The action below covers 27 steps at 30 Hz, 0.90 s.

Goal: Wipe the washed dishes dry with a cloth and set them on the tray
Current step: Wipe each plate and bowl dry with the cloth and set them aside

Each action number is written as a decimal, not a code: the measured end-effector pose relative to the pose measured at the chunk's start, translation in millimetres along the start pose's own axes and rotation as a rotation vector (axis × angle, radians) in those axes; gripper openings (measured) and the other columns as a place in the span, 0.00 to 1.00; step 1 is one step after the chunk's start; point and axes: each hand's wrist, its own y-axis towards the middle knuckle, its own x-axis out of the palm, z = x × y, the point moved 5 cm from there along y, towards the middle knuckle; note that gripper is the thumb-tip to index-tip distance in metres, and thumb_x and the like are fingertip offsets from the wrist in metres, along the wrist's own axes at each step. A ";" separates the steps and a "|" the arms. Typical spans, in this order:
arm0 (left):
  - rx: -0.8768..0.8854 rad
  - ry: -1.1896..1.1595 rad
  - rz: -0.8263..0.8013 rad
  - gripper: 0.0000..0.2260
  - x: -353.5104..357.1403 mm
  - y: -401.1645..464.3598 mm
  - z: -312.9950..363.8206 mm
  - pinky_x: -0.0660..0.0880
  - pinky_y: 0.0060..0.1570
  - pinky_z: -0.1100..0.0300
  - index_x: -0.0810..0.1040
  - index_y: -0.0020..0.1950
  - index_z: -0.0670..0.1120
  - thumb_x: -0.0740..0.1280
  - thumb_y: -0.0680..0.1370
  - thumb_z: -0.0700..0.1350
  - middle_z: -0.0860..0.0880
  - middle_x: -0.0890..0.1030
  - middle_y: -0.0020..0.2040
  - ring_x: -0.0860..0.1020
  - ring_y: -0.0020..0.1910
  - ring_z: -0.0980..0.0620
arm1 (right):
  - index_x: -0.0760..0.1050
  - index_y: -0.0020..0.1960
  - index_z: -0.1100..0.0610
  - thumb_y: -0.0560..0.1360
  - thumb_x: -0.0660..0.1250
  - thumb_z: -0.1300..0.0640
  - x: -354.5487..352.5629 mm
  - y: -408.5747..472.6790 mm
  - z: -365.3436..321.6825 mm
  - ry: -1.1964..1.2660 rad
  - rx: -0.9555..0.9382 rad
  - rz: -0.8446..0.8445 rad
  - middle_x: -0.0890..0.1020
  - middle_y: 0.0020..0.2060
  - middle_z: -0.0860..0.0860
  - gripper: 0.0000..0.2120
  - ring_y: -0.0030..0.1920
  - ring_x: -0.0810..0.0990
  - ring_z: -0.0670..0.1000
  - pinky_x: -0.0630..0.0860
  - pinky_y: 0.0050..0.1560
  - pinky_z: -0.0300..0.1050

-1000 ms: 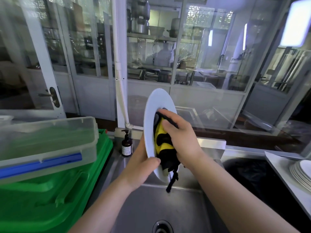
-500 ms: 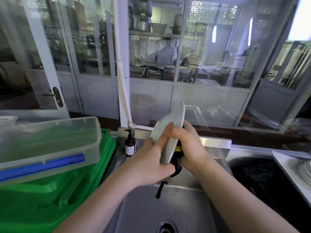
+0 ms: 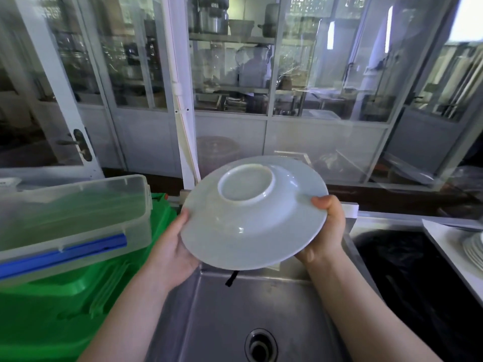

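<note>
White plate (image 3: 254, 223) turned underside-up, held over the steel sink (image 3: 251, 317) in both my hands.

My left hand (image 3: 173, 250) grips the plate's left rim, fingers tucked out of sight below, the thumb showing at the edge. My right hand (image 3: 324, 231) grips the right rim, thumb curled over the top; the rest of the fingers are hidden. The foot ring faces the camera, plate tilted a little toward me. A black strip of cloth (image 3: 231, 278) hangs under the plate's near edge; I cannot tell which hand has it. Drain (image 3: 260, 346) directly below. To the left, a clear plastic box (image 3: 73, 212) with a blue clip sits on a green crate (image 3: 57, 309). Far right, a stack of plates (image 3: 474, 250) rests on the counter (image 3: 444, 236), beside a black bin liner (image 3: 407, 270).
</note>
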 end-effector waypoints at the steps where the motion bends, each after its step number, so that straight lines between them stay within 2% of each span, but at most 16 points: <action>1: -0.053 -0.130 -0.020 0.21 0.9 -0.2 -3.0 0.71 0.64 0.42 0.77 0.66 0.47 0.60 0.78 0.55 0.43 0.79 0.64 0.76 0.63 0.43 | 0.84 0.45 0.59 0.64 0.57 0.55 3.0 -0.3 -2.5 -0.005 -0.005 -0.009 0.83 0.41 0.57 0.20 0.42 0.83 0.58 0.80 0.42 0.49; 4: 0.031 -0.264 -0.068 0.17 9.1 3.6 5.0 0.78 0.52 0.41 0.80 0.61 0.44 0.61 0.76 0.48 0.42 0.82 0.58 0.81 0.55 0.42 | 0.84 0.43 0.56 0.66 0.58 0.53 1.7 -1.1 -4.3 -0.056 -0.005 0.058 0.83 0.41 0.55 0.17 0.40 0.83 0.56 0.80 0.40 0.47; 7: 0.122 -0.268 -0.100 0.15 19.1 1.6 17.1 0.81 0.45 0.47 0.83 0.55 0.42 0.62 0.73 0.42 0.42 0.84 0.51 0.84 0.47 0.44 | 0.84 0.36 0.50 0.72 0.63 0.40 -16.2 -5.5 -7.8 -0.261 0.090 0.363 0.84 0.37 0.52 0.18 0.35 0.84 0.54 0.80 0.34 0.47; 9: 0.175 -0.255 -0.016 0.13 19.1 -0.1 22.7 0.82 0.40 0.49 0.80 0.56 0.42 0.63 0.73 0.40 0.43 0.85 0.48 0.84 0.45 0.45 | 0.83 0.40 0.51 0.71 0.66 0.35 -28.8 -9.3 -17.3 -0.307 0.126 0.519 0.84 0.40 0.52 0.20 0.39 0.84 0.54 0.82 0.39 0.52; 11: 0.240 -0.222 0.054 0.11 17.0 -2.4 25.9 0.81 0.36 0.53 0.79 0.55 0.44 0.63 0.74 0.40 0.45 0.86 0.46 0.85 0.43 0.47 | 0.79 0.53 0.54 0.73 0.69 0.42 -40.5 -12.3 -33.9 -0.249 0.049 0.603 0.82 0.45 0.55 0.17 0.44 0.82 0.56 0.81 0.45 0.52; 13: 0.310 -0.196 0.049 0.14 18.2 -5.3 28.3 0.81 0.37 0.54 0.79 0.56 0.45 0.65 0.72 0.42 0.47 0.86 0.48 0.84 0.46 0.48 | 0.74 0.61 0.53 0.77 0.66 0.54 -46.9 -14.4 -51.8 -0.305 -0.125 0.644 0.81 0.46 0.54 0.13 0.43 0.81 0.55 0.80 0.38 0.46; 14: 0.341 -0.193 0.044 0.15 20.0 -6.6 29.2 0.82 0.39 0.54 0.79 0.57 0.46 0.65 0.71 0.42 0.48 0.85 0.49 0.84 0.48 0.49 | 0.72 0.63 0.51 0.77 0.66 0.58 -45.9 -16.3 -57.6 -0.397 -0.214 0.657 0.81 0.50 0.53 0.16 0.46 0.81 0.53 0.80 0.40 0.46; 16: 0.394 -0.202 0.039 0.18 27.7 -9.3 30.0 0.81 0.42 0.55 0.78 0.60 0.47 0.66 0.70 0.43 0.49 0.85 0.51 0.83 0.50 0.49 | 0.66 0.69 0.48 0.75 0.68 0.61 -28.6 -18.8 -64.3 -0.686 -0.384 0.603 0.77 0.60 0.51 0.25 0.56 0.78 0.50 0.77 0.56 0.46; 17: 0.417 -0.211 0.045 0.19 33.4 -10.8 29.8 0.81 0.44 0.54 0.78 0.60 0.47 0.66 0.69 0.43 0.49 0.84 0.53 0.83 0.51 0.49 | 0.65 0.70 0.49 0.74 0.69 0.62 -12.6 -19.4 -63.8 -0.868 -0.468 0.514 0.75 0.63 0.50 0.28 0.59 0.76 0.46 0.73 0.61 0.40; 19: 0.471 -0.243 0.060 0.18 44.6 -15.0 27.3 0.80 0.49 0.52 0.80 0.59 0.49 0.68 0.69 0.42 0.49 0.84 0.54 0.82 0.53 0.49 | 0.67 0.70 0.52 0.72 0.71 0.64 17.8 -19.3 -50.6 -1.241 -0.587 0.297 0.74 0.65 0.48 0.29 0.62 0.73 0.41 0.68 0.63 0.33; 21: 0.536 -0.271 0.089 0.13 53.5 -20.1 23.0 0.81 0.48 0.53 0.83 0.53 0.50 0.68 0.72 0.38 0.50 0.84 0.53 0.83 0.52 0.50 | 0.69 0.70 0.53 0.71 0.72 0.60 33.4 -23.9 -30.9 -1.484 -0.625 0.179 0.69 0.70 0.51 0.29 0.70 0.67 0.47 0.62 0.70 0.40; 24: 0.614 -0.294 0.154 0.13 63.8 -27.3 16.4 0.81 0.40 0.57 0.85 0.48 0.51 0.64 0.77 0.36 0.50 0.85 0.49 0.83 0.49 0.50 | 0.71 0.70 0.54 0.71 0.71 0.53 49.5 -42.0 -13.6 -1.549 -0.700 0.136 0.64 0.72 0.56 0.28 0.71 0.64 0.54 0.63 0.71 0.49; 27: 0.643 -0.278 0.179 0.10 73.2 -32.3 11.6 0.80 0.42 0.56 0.82 0.53 0.47 0.65 0.75 0.37 0.46 0.85 0.49 0.83 0.48 0.47 | 0.74 0.67 0.55 0.70 0.71 0.54 72.1 -58.5 3.0 -1.651 -0.851 -0.086 0.68 0.69 0.59 0.26 0.66 0.70 0.59 0.67 0.66 0.49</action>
